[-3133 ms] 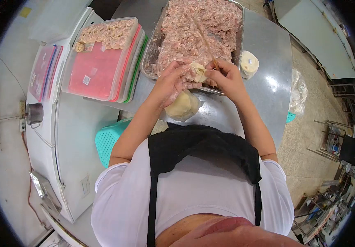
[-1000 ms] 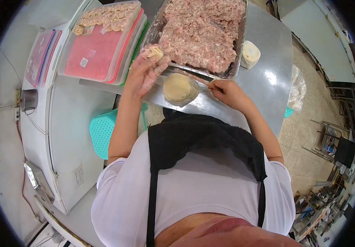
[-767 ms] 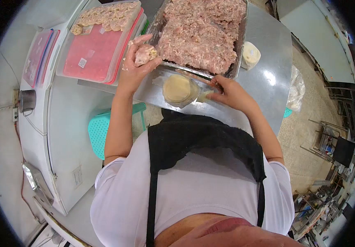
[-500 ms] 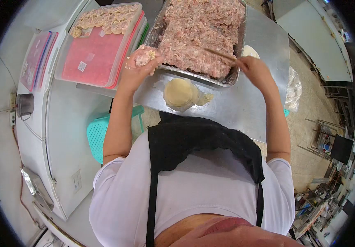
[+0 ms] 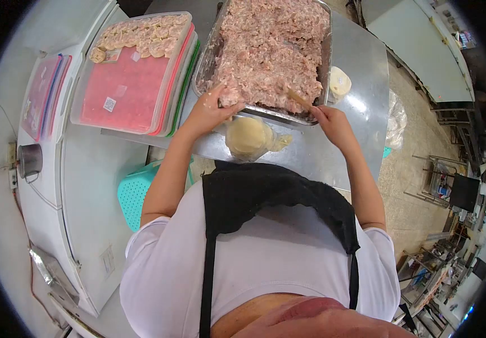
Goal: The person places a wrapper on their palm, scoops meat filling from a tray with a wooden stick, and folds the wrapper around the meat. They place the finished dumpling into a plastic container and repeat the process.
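Observation:
A large metal tray [image 5: 326, 84] holds a thick mass of raw ground meat [image 5: 271, 45]. At its near left corner my left hand [image 5: 208, 112] is curled around a meat-filled dumpling [image 5: 231, 98], whose wrapper is mostly hidden by the meat and fingers. My right hand [image 5: 333, 123] grips a flat wooden stick [image 5: 299, 99] by one end, the other end touching the meat near the tray's front edge. Between the hands, on the metal table, sits a stack of round yellow dumpling wrappers [image 5: 247, 135] in clear plastic.
Left of the tray, stacked lidded containers [image 5: 167, 101] support a clear tray [image 5: 85, 101] with rows of filled dumplings [image 5: 141, 36]. Another pale round stack [image 5: 339, 83] lies right of the meat tray. A turquoise stool [image 5: 136, 194] stands below the table's left side, beside a white freezer [image 5: 96, 174].
My left hand has moved right and down with the dumpling, to the tray's near corner. My right hand has shifted slightly down and left with the wooden stick. The view has shifted a little.

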`<state>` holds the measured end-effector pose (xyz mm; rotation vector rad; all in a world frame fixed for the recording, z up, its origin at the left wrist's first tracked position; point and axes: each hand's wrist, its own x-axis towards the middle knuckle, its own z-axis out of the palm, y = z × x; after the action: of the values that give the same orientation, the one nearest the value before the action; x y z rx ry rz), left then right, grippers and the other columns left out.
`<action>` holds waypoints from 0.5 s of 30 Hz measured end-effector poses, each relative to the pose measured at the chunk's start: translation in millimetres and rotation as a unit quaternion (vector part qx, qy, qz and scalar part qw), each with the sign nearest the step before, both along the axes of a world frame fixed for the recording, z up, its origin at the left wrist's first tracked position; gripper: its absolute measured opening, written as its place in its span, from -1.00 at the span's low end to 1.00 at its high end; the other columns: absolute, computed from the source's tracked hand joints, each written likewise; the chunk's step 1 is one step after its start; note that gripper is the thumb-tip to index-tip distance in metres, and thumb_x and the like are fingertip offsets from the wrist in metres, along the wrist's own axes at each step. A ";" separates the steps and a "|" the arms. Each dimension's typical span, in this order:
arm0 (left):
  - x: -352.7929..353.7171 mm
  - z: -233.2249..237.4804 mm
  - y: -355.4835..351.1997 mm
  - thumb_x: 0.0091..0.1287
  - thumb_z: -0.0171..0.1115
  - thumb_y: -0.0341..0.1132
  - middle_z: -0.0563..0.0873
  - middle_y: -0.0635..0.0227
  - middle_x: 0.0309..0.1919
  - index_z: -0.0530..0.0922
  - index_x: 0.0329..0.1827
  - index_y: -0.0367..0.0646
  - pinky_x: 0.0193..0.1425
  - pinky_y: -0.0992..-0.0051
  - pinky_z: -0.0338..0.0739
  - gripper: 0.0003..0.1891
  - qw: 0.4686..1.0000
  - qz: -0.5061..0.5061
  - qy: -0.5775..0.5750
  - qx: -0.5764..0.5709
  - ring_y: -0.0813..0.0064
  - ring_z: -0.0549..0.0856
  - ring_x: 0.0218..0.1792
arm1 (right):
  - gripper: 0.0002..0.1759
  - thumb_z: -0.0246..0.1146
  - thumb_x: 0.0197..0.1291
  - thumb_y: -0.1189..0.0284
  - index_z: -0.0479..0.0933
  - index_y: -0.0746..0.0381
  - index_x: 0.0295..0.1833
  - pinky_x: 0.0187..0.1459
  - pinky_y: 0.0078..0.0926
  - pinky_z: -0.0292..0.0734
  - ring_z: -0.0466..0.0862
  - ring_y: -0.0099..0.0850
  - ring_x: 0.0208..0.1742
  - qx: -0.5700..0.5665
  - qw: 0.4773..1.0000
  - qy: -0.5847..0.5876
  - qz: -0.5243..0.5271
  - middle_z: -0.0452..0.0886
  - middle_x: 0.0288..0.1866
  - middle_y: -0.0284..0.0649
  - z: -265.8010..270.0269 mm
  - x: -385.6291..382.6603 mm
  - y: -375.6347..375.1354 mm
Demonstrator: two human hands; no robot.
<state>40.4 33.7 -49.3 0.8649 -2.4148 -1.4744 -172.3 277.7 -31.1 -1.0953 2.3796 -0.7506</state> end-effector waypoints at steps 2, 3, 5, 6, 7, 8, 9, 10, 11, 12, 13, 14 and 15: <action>-11.1 9.8 -1.0 0.06 0.47 0.03 0.69 -0.01 -0.16 0.42 0.18 -0.42 -0.02 0.38 0.55 -0.22 0.998 -0.046 0.022 -0.023 0.24 0.70 -0.12 | -0.55 0.06 0.39 0.15 0.60 0.31 -0.31 -0.37 -0.30 0.43 0.58 -0.24 -0.47 -0.009 0.995 -0.095 -0.016 0.54 -0.58 -0.13 2.8 -2.9 -4.4; -18.2 10.0 -2.4 0.06 0.47 0.03 0.69 -0.01 -0.16 0.42 0.18 -0.42 -0.02 0.38 0.55 -0.22 0.998 -0.043 0.023 -0.025 0.24 0.70 -0.12 | -0.54 0.07 0.39 0.13 0.62 0.32 -0.27 -0.37 -0.35 0.41 0.53 -0.34 -0.51 -0.016 0.981 -0.191 -0.030 0.50 -0.62 -0.21 7.4 -3.3 -7.9; -32.5 9.4 -3.6 0.04 0.48 0.03 0.66 -0.04 -0.05 0.45 0.17 -0.36 0.09 0.33 0.50 -0.24 0.979 -0.085 0.133 -0.130 0.17 0.65 0.02 | -0.56 0.09 0.39 0.15 0.62 0.34 -0.23 -0.36 -0.39 0.42 0.51 -0.41 -0.49 -0.035 0.983 -0.181 -0.017 0.50 -0.59 -0.26 31.1 -0.3 -13.6; -37.2 16.5 -2.7 0.04 0.48 0.03 0.66 -0.04 -0.05 0.45 0.17 -0.36 0.09 0.33 0.50 -0.24 0.979 -0.084 0.133 -0.131 0.17 0.65 0.02 | -0.58 0.10 0.39 0.17 0.62 0.35 -0.19 -0.34 -0.43 0.43 0.48 -0.49 -0.46 -0.052 0.984 -0.172 -0.006 0.49 -0.56 -0.32 43.0 2.5 -16.0; -41.4 29.3 -2.2 0.04 0.48 0.02 0.65 -0.04 -0.02 0.47 0.15 -0.33 0.12 0.33 0.49 -0.26 0.976 -0.119 0.125 -0.130 0.15 0.64 0.04 | -0.58 0.10 0.39 0.17 0.62 0.35 -0.19 -0.34 -0.43 0.43 0.48 -0.49 -0.46 -0.054 0.984 -0.172 -0.005 0.49 -0.56 -0.32 51.5 7.1 -18.5; -44.4 36.6 -2.7 0.04 0.48 0.02 0.63 -0.04 0.00 0.48 0.14 -0.30 0.15 0.33 0.47 -0.29 0.973 -0.154 0.116 -0.129 0.13 0.62 0.07 | -0.63 0.13 0.37 0.21 0.62 0.35 -0.15 -0.31 -0.43 0.44 0.51 -0.45 -0.44 -0.126 0.986 -0.106 0.040 0.53 -0.51 -0.28 58.8 12.4 -21.2; -47.4 30.5 -5.4 0.04 0.48 0.02 0.63 -0.04 0.00 0.48 0.14 -0.30 0.15 0.33 0.47 -0.29 0.973 -0.153 0.117 -0.130 0.13 0.62 0.07 | -0.66 0.17 0.35 0.26 0.62 0.34 -0.10 -0.29 -0.44 0.45 0.54 -0.42 -0.42 -0.196 0.976 -0.038 0.083 0.56 -0.45 -0.24 62.2 15.5 -22.7; -50.8 21.1 -7.8 0.04 0.48 0.01 0.64 -0.03 -0.01 0.51 0.11 -0.29 0.14 0.34 0.47 -0.32 0.963 -0.169 0.178 -0.107 0.13 0.63 0.05 | -0.66 0.17 0.35 0.26 0.62 0.34 -0.10 -0.29 -0.44 0.45 0.54 -0.42 -0.42 -0.198 0.976 -0.037 0.084 0.56 -0.45 -0.24 59.8 15.7 -23.2; -52.9 12.1 -9.1 0.04 0.47 0.00 0.64 -0.02 -0.02 0.53 0.08 -0.27 0.14 0.35 0.48 -0.36 0.950 -0.185 0.238 -0.083 0.12 0.63 0.04 | -0.69 0.20 0.32 0.28 0.63 0.32 -0.08 -0.27 -0.42 0.47 0.56 -0.38 -0.38 -0.186 0.975 0.013 0.124 0.58 -0.39 -0.19 54.9 14.7 -23.5; -52.8 23.2 -4.9 0.04 0.47 0.00 0.64 -0.02 -0.02 0.53 0.08 -0.27 0.14 0.35 0.48 -0.36 0.950 -0.186 0.237 -0.084 0.12 0.63 0.04 | -0.72 0.23 0.28 0.31 0.63 0.29 -0.06 -0.26 -0.41 0.48 0.59 -0.33 -0.35 -0.173 0.969 0.063 0.163 0.60 -0.34 -0.14 51.9 13.1 -23.2; -52.4 43.7 1.2 0.05 0.49 -0.05 0.67 0.07 -0.13 0.56 0.01 -0.25 0.05 0.36 0.49 -0.43 0.952 -0.219 0.182 -0.109 0.18 0.65 -0.06 | -0.72 0.23 0.28 0.31 0.63 0.29 -0.06 -0.26 -0.41 0.48 0.59 -0.33 -0.35 -0.174 0.969 0.064 0.165 0.60 -0.34 -0.14 57.9 5.8 -20.3; -52.5 55.2 5.0 0.05 0.50 -0.11 0.69 0.15 -0.24 0.59 -0.06 -0.24 -0.03 0.37 0.50 -0.51 0.951 -0.250 0.126 -0.134 0.25 0.67 -0.15 | -0.72 0.23 0.27 0.31 0.64 0.27 -0.06 -0.23 -0.39 0.49 0.60 -0.27 -0.31 -0.119 0.977 0.080 0.158 0.60 -0.33 -0.10 70.9 -5.9 -15.3; -51.4 44.6 4.3 0.05 0.50 -0.11 0.69 0.15 -0.24 0.59 -0.06 -0.24 -0.03 0.37 0.50 -0.51 0.951 -0.247 0.126 -0.137 0.25 0.67 -0.15 | -0.73 0.24 0.25 0.31 0.64 0.26 -0.06 -0.20 -0.36 0.50 0.62 -0.20 -0.28 -0.064 0.982 0.096 0.150 0.60 -0.32 -0.06 82.5 -13.5 -13.2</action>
<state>-11.0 38.0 -4.7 0.0035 -2.6549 -1.2373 -185.9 264.5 51.5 -1.6024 2.2660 -0.7259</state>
